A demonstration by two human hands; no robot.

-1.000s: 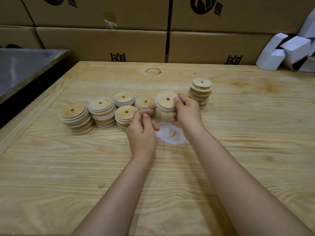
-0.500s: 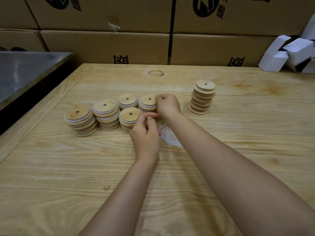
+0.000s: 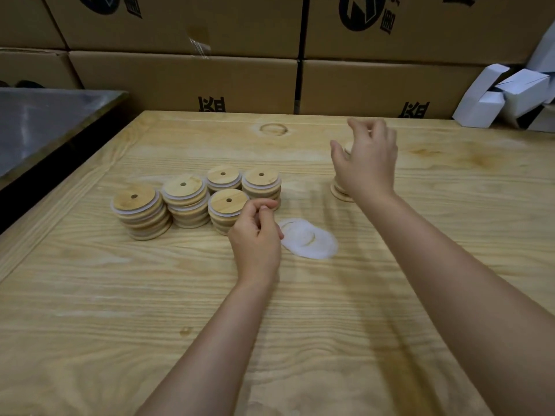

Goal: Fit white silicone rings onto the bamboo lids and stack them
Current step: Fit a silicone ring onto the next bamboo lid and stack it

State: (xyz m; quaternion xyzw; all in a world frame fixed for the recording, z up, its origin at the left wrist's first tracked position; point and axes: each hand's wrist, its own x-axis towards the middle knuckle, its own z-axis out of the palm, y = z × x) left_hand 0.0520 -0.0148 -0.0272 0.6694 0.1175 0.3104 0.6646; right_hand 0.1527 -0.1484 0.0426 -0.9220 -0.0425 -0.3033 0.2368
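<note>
Arching the grip of the right hand (image 3: 368,166) over the top round bamboo lid (image 3: 348,148) of a stack of bare bamboo lids (image 3: 341,192), thumb beside its rim; blurring too much to tell whether clasping. Curling the grip of the left hand (image 3: 256,238) narrow, thumb tip pressing forefinger. Lying just right of it, white silicone rings (image 3: 309,240); standing beyond and left, five stacks of ringed bamboo lids (image 3: 186,196) on the pale wooden table (image 3: 120,295).

- A light wooden table (image 3: 120,295) with a grooved border fills most of the frame.
- Brown cardboard boxes (image 3: 180,82) with black print are stacked across the top, behind the table.
- Small white cartons (image 3: 480,106) lie heaped at the upper right.
- A grey metal surface (image 3: 45,121) sits at the upper left.
</note>
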